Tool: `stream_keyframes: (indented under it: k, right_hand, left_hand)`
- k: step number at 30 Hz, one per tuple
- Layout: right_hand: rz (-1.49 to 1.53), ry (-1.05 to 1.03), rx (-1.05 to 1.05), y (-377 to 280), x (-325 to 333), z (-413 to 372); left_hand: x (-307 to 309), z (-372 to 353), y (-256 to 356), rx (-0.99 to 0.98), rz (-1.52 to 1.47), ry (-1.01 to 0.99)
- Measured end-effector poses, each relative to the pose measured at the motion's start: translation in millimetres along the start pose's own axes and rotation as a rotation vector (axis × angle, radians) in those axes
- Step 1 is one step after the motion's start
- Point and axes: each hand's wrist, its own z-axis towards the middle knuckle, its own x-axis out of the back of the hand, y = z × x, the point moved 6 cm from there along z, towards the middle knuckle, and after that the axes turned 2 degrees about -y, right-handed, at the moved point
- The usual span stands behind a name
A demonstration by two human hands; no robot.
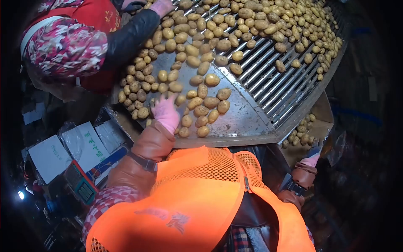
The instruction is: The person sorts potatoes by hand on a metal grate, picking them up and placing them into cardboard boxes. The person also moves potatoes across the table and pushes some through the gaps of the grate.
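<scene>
Many yellow-brown potatoes (201, 90) lie on a metal sorting table (247, 122) in front of me. My left hand (166, 112), in a pink glove with a brown sleeve, rests flat among the potatoes at the table's near left edge, fingers spread, gripping none of them. My right hand (311, 159), also pink-gloved, hangs low beside the table's right corner. Only part of it shows, next to a cardboard box of potatoes (302, 132); what it holds is hidden. My orange mesh vest (201, 201) fills the foreground.
A roller grate (277, 80) carries more potatoes at the back right. A co-worker in red patterned clothing (67, 46) stands at the left, a gloved hand (161, 6) reaching over the potatoes. White boxes (79, 145) and a scale (82, 185) sit lower left.
</scene>
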Motion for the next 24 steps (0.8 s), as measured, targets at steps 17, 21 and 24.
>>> stream_keyframes:
  k: [17,21,24]
  right_hand:
    - [-0.392,-1.316,-0.010,152.8,-305.3,-210.7]
    - [-0.717,-1.424,-0.045,138.3,-306.0,-229.9]
    - [-0.652,-1.325,-0.229,126.2,-293.5,-204.5]
  left_hand:
    - [44.7,32.4,83.4,-0.575,-0.037,0.458]
    - [73.0,94.9,158.0,-0.422,0.109,0.176]
    - [43.3,141.7,174.9,-0.406,0.223,0.222]
